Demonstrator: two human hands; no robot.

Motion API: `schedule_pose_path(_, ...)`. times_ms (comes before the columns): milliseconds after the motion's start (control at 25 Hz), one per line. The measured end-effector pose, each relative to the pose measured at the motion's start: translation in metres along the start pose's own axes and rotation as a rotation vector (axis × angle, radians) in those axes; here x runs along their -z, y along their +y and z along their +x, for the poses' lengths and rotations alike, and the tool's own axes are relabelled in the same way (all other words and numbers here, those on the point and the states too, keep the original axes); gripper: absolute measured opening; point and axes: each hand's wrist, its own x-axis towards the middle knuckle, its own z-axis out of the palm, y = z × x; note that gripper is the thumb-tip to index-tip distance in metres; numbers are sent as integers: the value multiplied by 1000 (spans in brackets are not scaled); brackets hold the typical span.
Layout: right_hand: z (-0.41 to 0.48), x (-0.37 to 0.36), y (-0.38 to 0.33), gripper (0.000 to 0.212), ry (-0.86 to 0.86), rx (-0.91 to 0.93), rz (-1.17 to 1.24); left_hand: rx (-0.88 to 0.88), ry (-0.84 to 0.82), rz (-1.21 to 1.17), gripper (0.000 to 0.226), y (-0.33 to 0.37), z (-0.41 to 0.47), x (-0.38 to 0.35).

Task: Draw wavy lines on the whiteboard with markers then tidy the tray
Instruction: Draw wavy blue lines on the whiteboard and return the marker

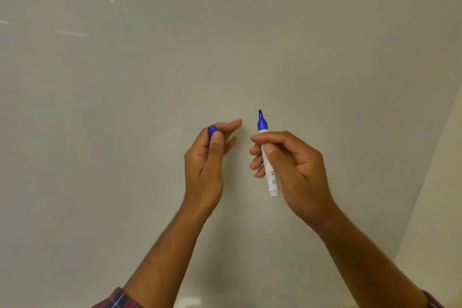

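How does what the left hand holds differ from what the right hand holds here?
The left hand pinches only the small blue cap; the right hand grips the long white marker barrel. The cap is mostly hidden by fingers; the marker stands nearly upright, blue tip exposed and pointing up. Both are blue-coloured parts, held off the unmarked whiteboard.

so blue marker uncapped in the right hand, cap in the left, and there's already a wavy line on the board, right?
Not quite. The head view shows the whiteboard still blank, only reflections on it. The rest holds: right hand holds the uncapped blue marker, left hand holds the cap.
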Motion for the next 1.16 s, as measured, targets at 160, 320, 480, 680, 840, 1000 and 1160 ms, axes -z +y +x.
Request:
schedule_pose_path(160,50,9,-19,35,-65,167,-118,-310,45,373,33,32,65,3)
schedule_pose_path(320,99,8,-33,30,17,278,-236,-551,37,763,51,57,132,7)
schedule_pose_path(480,143,2,-40,18,269,428,-219,-764,55,1051,59,72,184,1)
schedule_pose_path(680,189,8,-47,17,457,517,-277,-1036,204,1283,59,81,231,-2)
schedule_pose_path(840,216,12,-48,18,505,626,-358,-1073,184,1363,58,77,250,3)
schedule_pose_path(1000,228,12,-48,26,529,659,-414,-1064,169,1365,58,72,254,7)
schedule_pose_path(1160,231,12,-50,24,550,655,-414,-1058,170,1340,58,72,254,7)
